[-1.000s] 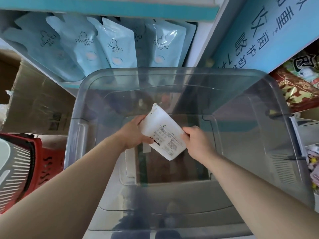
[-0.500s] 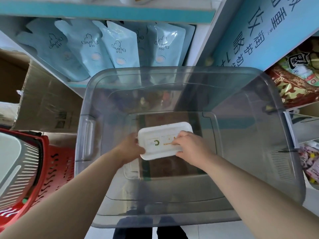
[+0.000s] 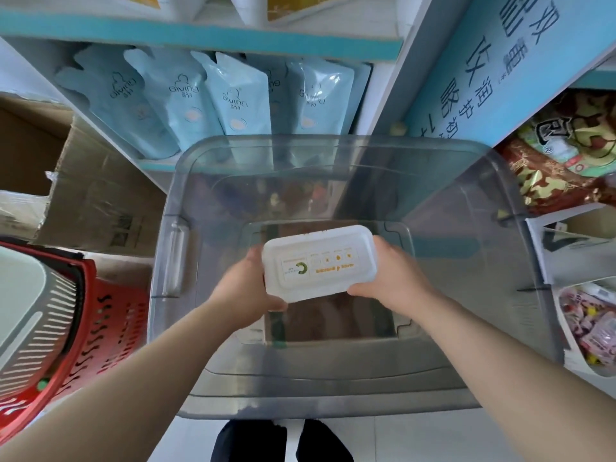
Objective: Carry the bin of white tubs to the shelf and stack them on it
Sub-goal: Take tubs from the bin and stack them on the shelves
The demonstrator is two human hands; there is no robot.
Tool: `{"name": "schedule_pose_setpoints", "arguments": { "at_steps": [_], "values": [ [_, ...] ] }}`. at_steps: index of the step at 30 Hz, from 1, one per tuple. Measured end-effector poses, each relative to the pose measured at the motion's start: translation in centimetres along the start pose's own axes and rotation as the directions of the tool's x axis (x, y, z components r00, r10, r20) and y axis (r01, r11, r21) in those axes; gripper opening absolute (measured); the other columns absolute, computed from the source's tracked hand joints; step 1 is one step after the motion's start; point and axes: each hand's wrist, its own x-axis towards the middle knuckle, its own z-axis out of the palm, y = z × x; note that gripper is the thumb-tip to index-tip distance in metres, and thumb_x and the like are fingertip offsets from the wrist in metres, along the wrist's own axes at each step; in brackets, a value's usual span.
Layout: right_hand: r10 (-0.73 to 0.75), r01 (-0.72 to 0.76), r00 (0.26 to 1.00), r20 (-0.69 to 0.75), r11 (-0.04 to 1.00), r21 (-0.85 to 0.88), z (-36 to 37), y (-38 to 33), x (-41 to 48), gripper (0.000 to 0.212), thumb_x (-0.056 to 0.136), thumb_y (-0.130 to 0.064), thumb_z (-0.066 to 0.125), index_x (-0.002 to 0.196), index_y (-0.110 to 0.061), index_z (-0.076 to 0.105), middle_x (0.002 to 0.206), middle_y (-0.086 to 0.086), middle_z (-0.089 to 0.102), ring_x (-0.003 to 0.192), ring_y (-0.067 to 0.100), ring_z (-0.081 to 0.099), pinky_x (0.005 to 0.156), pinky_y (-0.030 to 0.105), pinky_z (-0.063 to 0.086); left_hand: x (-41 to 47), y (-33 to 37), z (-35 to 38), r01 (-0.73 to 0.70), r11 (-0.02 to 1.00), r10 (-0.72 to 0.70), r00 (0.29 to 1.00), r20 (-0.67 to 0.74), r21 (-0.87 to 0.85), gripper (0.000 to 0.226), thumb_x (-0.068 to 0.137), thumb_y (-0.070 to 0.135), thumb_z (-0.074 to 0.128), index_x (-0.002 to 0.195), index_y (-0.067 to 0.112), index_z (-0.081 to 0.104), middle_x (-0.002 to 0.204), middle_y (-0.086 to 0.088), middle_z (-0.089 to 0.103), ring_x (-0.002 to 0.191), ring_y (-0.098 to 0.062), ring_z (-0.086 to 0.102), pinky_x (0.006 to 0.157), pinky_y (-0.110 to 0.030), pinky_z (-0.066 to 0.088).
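A white rectangular tub (image 3: 318,261) with a printed lid faces up, held over the inside of a large clear grey bin (image 3: 186,168). My left hand (image 3: 246,288) grips its left end and my right hand (image 3: 393,278) grips its right end. No other tub shows inside the bin; its see-through bottom lets the brown floor show. A white shelf with a teal front edge (image 3: 200,33) rises just beyond the bin.
Light blue pouches (image 3: 233,95) stand on the lower shelf behind the bin. A cardboard box (image 3: 93,181) and a red basket (image 3: 100,321) sit at the left. Snack bags (image 3: 566,155) and a blue sign (image 3: 483,68) are at the right.
The tub was tilted on edge with its label side showing; both hands turned it lid-up and lifted it higher within the bin. The view tipped upward toward the shelf.
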Motion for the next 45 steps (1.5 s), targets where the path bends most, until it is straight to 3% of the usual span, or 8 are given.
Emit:
{"name": "schedule_pose_setpoints", "arguments": {
  "at_steps": [7,11,18,22,30,35,42,45],
  "values": [
    [-0.183,0.196,0.978,-0.103,0.971,0.136,-8.9,-7.0,-5.8,0.064,0.065,-0.033,0.083,0.117,-0.047,0.049,0.108,-0.022,0.058,0.102,-0.001,0.054,0.079,0.023,0.047,-9.0,4.2,-9.8,-0.165,0.986,0.161,0.968,-0.194,-0.008,0.095,0.056,0.036,0.090,0.135,0.040,0.036,0.083,0.013,0.065,0.073,-0.003,0.064,0.061,-0.013,0.045],
    [-0.308,0.345,0.925,-0.224,0.926,0.151,-14.3,-12.5,-8.1,0.069,0.066,-0.034,0.084,0.115,-0.059,0.042,0.110,-0.019,0.050,0.099,-0.011,0.047,0.073,0.012,0.038,-13.0,6.5,-15.7,-0.277,0.960,0.245,0.901,-0.359,-0.041,0.094,0.051,0.036,0.090,0.132,0.042,0.042,0.078,0.013,0.065,0.066,-0.004,0.062,0.062,-0.018,0.046],
    [-0.435,0.540,0.798,-0.418,0.823,0.176,-20.6,-20.9,-8.7,0.076,0.069,-0.026,0.084,0.111,-0.067,0.036,0.115,-0.010,0.044,0.105,-0.001,0.050,0.094,0.026,0.045,-16.0,9.4,-24.2,-0.473,0.879,0.367,0.742,-0.561,-0.051,0.095,0.060,0.033,0.086,0.141,0.043,0.037,0.089,0.014,0.062,0.082,-0.005,0.064,0.082,-0.030,0.055],
    [-0.451,0.581,0.751,-0.483,0.799,0.158,-21.9,-24.2,-6.4,0.073,0.067,-0.025,0.084,0.126,-0.044,0.045,0.118,-0.002,0.047,0.108,0.014,0.052,0.098,0.036,0.047,-15.3,10.9,-28.1,-0.504,0.863,0.382,0.698,-0.605,-0.037,0.081,0.071,0.022,0.081,0.141,0.035,0.042,0.102,0.006,0.062,0.091,-0.010,0.063,0.081,-0.025,0.055],
    [-0.469,0.641,0.721,-0.510,0.732,0.232,-22.1,-27.0,-1.3,0.054,0.071,-0.026,0.083,0.119,-0.029,0.059,0.110,-0.009,0.065,0.098,0.000,0.060,0.081,0.014,0.050,-11.9,10.3,-32.2,-0.552,0.807,0.369,0.749,-0.551,-0.209,0.046,0.079,0.015,0.075,0.111,0.044,0.058,0.102,0.008,0.067,0.095,-0.016,0.069,0.091,-0.040,0.055],
    [-0.443,0.640,0.700,-0.560,0.737,0.216,-22.4,-28.2,1.3,0.050,0.071,-0.043,0.078,0.115,-0.028,0.062,0.113,-0.005,0.066,0.104,0.011,0.061,0.092,0.036,0.052,-9.7,9.9,-33.1,-0.603,0.709,0.352,0.752,-0.558,-0.366,0.044,0.086,0.010,0.068,0.127,0.024,0.059,0.121,-0.008,0.063,0.102,-0.019,0.068,0.088,-0.035,0.057],
    [-0.400,0.647,0.669,-0.627,0.728,0.227,-19.5,-28.2,4.0,0.055,0.084,-0.037,0.070,0.132,-0.019,0.049,0.128,-0.002,0.056,0.103,0.000,0.054,0.085,0.006,0.043,-6.1,9.6,-31.8,-0.670,0.716,0.322,0.568,-0.758,-0.198,0.032,0.089,0.034,0.064,0.114,0.053,0.056,0.111,0.001,0.066,0.096,-0.017,0.068,0.086,-0.039,0.057],
    [-0.383,0.626,0.646,-0.660,0.761,0.171,-18.5,-28.2,5.5,0.047,0.087,-0.038,0.066,0.127,-0.017,0.054,0.118,0.006,0.059,0.089,0.004,0.057,0.082,0.022,0.052,-3.9,9.4,-31.2,-0.644,0.745,0.256,0.515,-0.818,-0.173,0.024,0.087,0.036,0.066,0.111,0.030,0.065,0.112,-0.006,0.062,0.086,-0.020,0.069,0.077,-0.039,0.059]
  ]
}}
